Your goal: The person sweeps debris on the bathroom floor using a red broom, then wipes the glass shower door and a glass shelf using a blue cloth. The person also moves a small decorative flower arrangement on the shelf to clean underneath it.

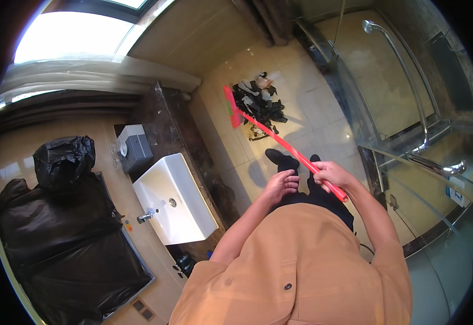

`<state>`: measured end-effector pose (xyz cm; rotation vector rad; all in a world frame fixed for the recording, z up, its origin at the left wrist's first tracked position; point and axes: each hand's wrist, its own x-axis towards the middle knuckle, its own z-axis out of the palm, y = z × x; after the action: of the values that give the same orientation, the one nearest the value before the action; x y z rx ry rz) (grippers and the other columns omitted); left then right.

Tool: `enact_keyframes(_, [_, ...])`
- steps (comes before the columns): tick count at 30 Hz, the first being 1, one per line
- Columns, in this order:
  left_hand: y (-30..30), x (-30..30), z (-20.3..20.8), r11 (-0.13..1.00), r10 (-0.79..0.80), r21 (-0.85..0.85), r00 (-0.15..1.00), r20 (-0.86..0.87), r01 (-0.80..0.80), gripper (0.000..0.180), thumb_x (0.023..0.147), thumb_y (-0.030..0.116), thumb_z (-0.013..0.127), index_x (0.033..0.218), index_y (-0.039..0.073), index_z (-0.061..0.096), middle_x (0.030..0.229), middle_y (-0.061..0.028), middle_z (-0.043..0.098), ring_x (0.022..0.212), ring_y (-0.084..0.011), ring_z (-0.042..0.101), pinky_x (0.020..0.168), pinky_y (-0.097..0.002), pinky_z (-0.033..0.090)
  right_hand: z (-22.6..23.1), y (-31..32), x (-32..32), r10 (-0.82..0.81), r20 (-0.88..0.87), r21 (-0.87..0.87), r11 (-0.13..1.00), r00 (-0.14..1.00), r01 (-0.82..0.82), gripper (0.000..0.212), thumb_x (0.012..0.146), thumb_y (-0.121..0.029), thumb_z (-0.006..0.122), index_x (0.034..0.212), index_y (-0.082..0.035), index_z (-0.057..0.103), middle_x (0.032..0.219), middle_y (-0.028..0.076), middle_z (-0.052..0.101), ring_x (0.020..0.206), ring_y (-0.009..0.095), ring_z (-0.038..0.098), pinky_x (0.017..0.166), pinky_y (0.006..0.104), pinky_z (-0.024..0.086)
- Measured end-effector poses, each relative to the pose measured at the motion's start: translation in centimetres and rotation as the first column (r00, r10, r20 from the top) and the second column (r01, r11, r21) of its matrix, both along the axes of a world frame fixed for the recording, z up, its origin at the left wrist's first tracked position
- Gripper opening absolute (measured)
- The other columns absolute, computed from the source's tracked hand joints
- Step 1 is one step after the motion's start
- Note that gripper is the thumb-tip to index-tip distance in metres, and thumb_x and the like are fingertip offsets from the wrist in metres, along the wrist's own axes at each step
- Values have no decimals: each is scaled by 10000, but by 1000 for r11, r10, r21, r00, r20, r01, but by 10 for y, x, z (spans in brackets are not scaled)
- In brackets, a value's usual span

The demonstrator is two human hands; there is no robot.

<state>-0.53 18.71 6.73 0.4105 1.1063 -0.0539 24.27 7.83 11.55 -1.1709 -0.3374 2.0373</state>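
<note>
The broom [279, 140] you hold lies on a slant across the floor, to the right of the sink. Its long red handle [299, 155] runs from near your waist to the head [231, 107], which is ahead and right of the sink, by the side of the heap [263, 100] that faces the sink. I cannot tell whether bristles and heap touch. The heap is a tangle of dark and pale pieces, too jumbled to name one by one.

Your right hand [329, 174], the one farther from the sink, has its fingers wrapped around the upper part of the handle, a short end jutting out behind. Gripping there probably lets you use nearly the whole length, so the head reaches the heap while you stand upright. Your left hand [281, 186], between the sink and the handle, is off the broom; its fingers are loosely bent, with nothing visible in them. Your shoes [282, 159] are right of the sink, short of the heap, which seems to leave the head room to work.

The sink [192, 187] itself is set on a dark stone bench [163, 119], with a grey box [138, 150] just beyond it. Left of the sink, black plastic [66, 238] drapes a framed panel, perhaps as a cover. Well to the sink's right, past your right hand, a metal bar [412, 81] stands by the shower glass.
</note>
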Motion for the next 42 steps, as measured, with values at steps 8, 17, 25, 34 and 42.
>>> enact_keyframes(8, [-46,58,-13,970,-240,-22,969,50,241,336,1020,311,608,1218,40,596,1018,-85,699,784,-166,673,670,-326,581,10,-158,8,161,362,-206,974,918,-89,172,995,-177,562,1123,-63,582,686,-10,538,433,80,474,388,244,390])
enact_keyframes(17, [-60,36,-40,942,-336,-12,939,-77,336,324,1023,308,598,1189,30,594,1014,-96,697,755,-165,656,657,-314,567,22,-254,33,141,324,-474,880,936,32,141,1016,-210,570,941,-97,533,625,-28,457,410,72,403,357,274,336])
enact_keyframes(25, [-21,-7,-41,972,-233,-4,960,-155,235,263,1011,295,622,1163,81,618,975,-66,712,743,-163,675,669,-317,572,-46,-200,28,196,333,-500,866,922,-4,200,1011,-254,561,893,-102,504,618,-6,464,394,103,417,352,298,352])
enact_keyframes(34, [14,-33,-31,989,-147,-5,976,-163,148,236,1019,288,595,1153,95,616,929,-48,715,710,-144,671,638,-307,568,-89,-36,-25,201,394,-287,954,897,-88,212,962,-205,564,821,-65,490,601,23,487,390,135,461,355,336,388])
enact_keyframes(42, [25,-39,-33,988,-154,-25,976,-155,152,232,1023,287,585,1150,96,613,948,-42,705,737,-141,669,656,-300,563,-99,135,-112,88,303,-152,987,949,-43,233,932,-137,574,745,-9,518,561,39,509,430,168,496,404,365,390])
